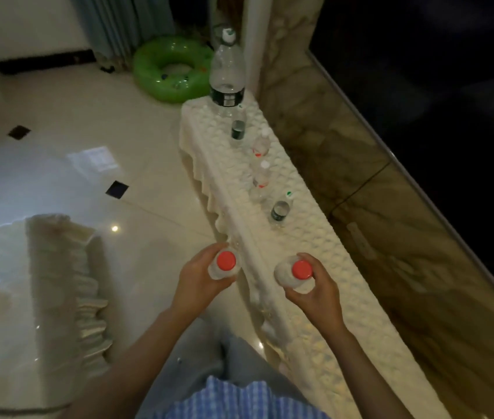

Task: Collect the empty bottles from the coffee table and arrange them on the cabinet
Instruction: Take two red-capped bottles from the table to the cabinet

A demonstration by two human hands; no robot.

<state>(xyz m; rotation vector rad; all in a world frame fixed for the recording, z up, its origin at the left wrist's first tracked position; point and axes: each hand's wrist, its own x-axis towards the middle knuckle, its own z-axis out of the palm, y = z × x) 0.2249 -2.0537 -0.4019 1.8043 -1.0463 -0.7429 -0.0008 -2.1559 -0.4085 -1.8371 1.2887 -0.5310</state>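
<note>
fingers (319, 269) of the right hand (315, 293) curl round a clear bottle with an orange cap (295, 275), held upright over the near stretch of the cabinet (324, 267), apparently just above its lace-covered top; whether the base touches yet cannot be told. fingers of the left hand (200, 276) wrap a second orange-capped bottle (224, 265) the same way, but this one hangs just off the cabinet's front edge, over the floor (88, 122).

going by size, the cabinet runs as a long narrow top along a marble wall (345, 152). at its far end stands a large bottle with a dark label (227, 74). nearer along the top comes a row of small bottles, well apart from one another: a dark-labelled one (238, 128), two with white caps (261, 143) (262, 176), then a green-capped one (282, 208).

judging from this, the placing step is in hand, with five bottles already stood in line. the next move calls for lowering the right bottle in line with the row, a gap nearer than the green-capped one, then bringing the left bottle across the front edge to stand nearer again. the lace is bumpy, so light empties may tip unless set down squarely.
</note>
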